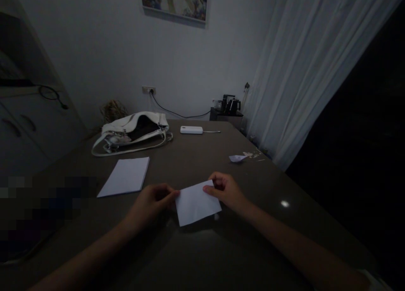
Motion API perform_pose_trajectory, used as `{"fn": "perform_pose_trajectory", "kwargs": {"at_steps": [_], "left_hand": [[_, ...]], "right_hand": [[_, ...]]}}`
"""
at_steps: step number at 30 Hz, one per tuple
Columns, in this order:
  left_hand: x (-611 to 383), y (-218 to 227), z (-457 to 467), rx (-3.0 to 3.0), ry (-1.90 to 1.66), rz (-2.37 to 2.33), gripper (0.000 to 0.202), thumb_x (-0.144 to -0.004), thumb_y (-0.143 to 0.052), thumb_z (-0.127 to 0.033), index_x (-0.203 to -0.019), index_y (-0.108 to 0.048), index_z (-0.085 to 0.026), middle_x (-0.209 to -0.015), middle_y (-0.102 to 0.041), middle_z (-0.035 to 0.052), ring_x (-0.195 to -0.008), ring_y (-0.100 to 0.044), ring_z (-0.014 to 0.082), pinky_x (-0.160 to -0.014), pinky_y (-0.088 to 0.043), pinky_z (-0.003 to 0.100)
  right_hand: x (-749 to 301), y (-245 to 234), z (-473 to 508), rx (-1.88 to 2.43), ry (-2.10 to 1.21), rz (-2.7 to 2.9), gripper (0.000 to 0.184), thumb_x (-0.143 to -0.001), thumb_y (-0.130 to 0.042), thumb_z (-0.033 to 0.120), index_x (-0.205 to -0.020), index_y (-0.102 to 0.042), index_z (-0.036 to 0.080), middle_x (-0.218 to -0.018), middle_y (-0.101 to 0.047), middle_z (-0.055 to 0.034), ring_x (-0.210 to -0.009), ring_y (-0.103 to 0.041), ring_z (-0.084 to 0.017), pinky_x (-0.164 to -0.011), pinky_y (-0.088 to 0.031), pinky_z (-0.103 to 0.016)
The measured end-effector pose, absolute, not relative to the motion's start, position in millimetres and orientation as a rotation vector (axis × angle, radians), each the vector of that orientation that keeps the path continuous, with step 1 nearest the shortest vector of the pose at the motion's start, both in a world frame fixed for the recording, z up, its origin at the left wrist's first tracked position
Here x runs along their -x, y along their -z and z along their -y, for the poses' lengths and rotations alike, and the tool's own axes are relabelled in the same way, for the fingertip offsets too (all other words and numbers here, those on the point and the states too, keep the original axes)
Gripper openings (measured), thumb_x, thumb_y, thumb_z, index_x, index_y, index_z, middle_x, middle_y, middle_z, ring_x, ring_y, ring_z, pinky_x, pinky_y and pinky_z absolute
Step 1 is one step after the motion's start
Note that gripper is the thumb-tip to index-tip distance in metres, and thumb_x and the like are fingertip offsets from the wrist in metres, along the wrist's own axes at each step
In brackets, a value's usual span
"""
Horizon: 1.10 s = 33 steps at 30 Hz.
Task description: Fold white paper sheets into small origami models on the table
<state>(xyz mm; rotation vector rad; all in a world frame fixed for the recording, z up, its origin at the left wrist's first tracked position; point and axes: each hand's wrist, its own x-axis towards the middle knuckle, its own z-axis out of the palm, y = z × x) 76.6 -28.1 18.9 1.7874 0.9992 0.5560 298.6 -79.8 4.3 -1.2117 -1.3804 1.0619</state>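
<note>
White sheet (198, 203): you hold it between both hands, to the right of the paper stack (125, 177) and nearer to you. Its face tilts toward you; whether its lower edge touches the desk (253, 253) you cannot tell from here.
Left hand (153, 204): your thumb and fingers pinch the sheet's left edge near its upper corner, just to the right of the paper stack.
Right hand (229, 193): your thumb presses on the front near the upper right corner with fingers behind, pinching it, farther right of the paper stack.
Sheet progress: your piece looks smaller than the paper stack's top sheet, so it has probably been folded or cut down already. Its front shows you no clear crease. Work on it seems unfinished, with both hands gripping it; how much is left you cannot read from that plain face.
Folded paper (237, 158): a small shaped piece, well to the right of the paper stack and apart from your fingers.
White bag (122, 124): it lies open just beyond the paper stack.
White device (191, 130): with its short cable, it lies beyond the paper stack and to its right.
</note>
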Motion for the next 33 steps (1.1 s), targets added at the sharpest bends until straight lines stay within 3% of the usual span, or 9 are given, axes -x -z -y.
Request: {"fn": "perform_pose_trajectory", "kwargs": {"at_steps": [3, 5, 8, 16, 20, 26, 33], "left_hand": [[-76, -17, 26, -1.733, -0.587, -0.989, 0.031, -0.076, -0.056, -0.045, -0.067, -0.057, -0.015, -0.062, -0.062, 0.0013, -0.060, -0.058, 0.0155, -0.056, -0.043, 0.024], [-76, -15, 25, -1.745, -0.603, -0.957, 0.030, -0.075, -0.057, -0.044, -0.067, -0.057, -0.015, -0.063, -0.061, 0.0008, -0.061, -0.058, 0.0155, -0.056, -0.043, 0.024], [-76, -10, 23, -1.756, -0.624, -0.924, 0.028, -0.072, -0.060, -0.043, -0.067, -0.055, -0.015, -0.060, -0.057, -0.0019, -0.058, -0.054, 0.0136, -0.053, -0.040, 0.022], [-82, -5, 28, -1.457, -0.627, -0.931, 0.037, -0.072, -0.058, -0.052, -0.083, -0.046, -0.019, -0.060, -0.055, -0.0053, -0.047, -0.053, 0.0111, -0.041, -0.035, 0.019], [-84, -10, 35, -1.375, -0.557, -0.847, 0.041, -0.070, -0.061, -0.053, -0.086, -0.044, -0.020, -0.059, -0.055, -0.0058, -0.043, -0.052, 0.0101, -0.040, -0.036, 0.019], [-84, -7, 40, -1.540, -0.532, -0.736, 0.031, -0.072, -0.066, -0.043, -0.076, -0.050, -0.017, -0.068, -0.059, -0.0017, -0.059, -0.057, 0.0124, -0.052, -0.042, 0.022], [-85, -13, 50, -1.682, -0.497, -0.741, 0.031, -0.082, -0.052, -0.042, -0.087, -0.061, -0.014, -0.075, -0.065, 0.0028, -0.068, -0.058, 0.0158, -0.059, -0.041, 0.023]], "right_hand": [[-295, -12, 87, 1.113, -1.061, 1.422, 0.024, -0.082, -0.053, 0.042, -0.086, -0.055, 0.018, -0.066, -0.052, 0.0019, -0.058, -0.051, -0.010, -0.052, -0.041, -0.021], [-294, -16, 92, 1.035, -1.151, 1.468, 0.029, -0.089, -0.041, 0.041, -0.104, -0.057, 0.021, -0.069, -0.053, 0.0006, -0.060, -0.052, -0.011, -0.053, -0.042, -0.021], [-294, -18, 97, 0.933, -1.318, 1.570, 0.034, -0.089, -0.041, 0.037, -0.114, -0.057, 0.020, -0.073, -0.054, -0.0009, -0.062, -0.053, -0.011, -0.055, -0.044, -0.022], [-291, -20, 100, 0.743, -1.480, 1.685, 0.032, -0.082, -0.049, 0.026, -0.111, -0.060, 0.018, -0.092, -0.061, -0.0051, -0.074, -0.057, -0.012, -0.064, -0.048, -0.024], [-287, -25, 104, 0.830, -1.286, 1.812, 0.028, -0.081, -0.051, 0.020, -0.107, -0.063, 0.020, -0.096, -0.064, -0.0047, -0.080, -0.060, -0.013, -0.069, -0.050, -0.027], [-281, -23, 106, 0.980, -1.024, 1.946, 0.015, -0.078, -0.062, 0.026, -0.090, -0.070, 0.022, -0.084, -0.068, -0.0010, -0.073, -0.061, -0.011, -0.067, -0.047, -0.023], [-278, -6, 98, 1.178, -1.056, 1.748, 0.021, -0.077, -0.063, 0.037, -0.078, -0.067, 0.016, -0.060, -0.058, 0.0023, -0.053, -0.051, -0.008, -0.051, -0.039, -0.019]]}}
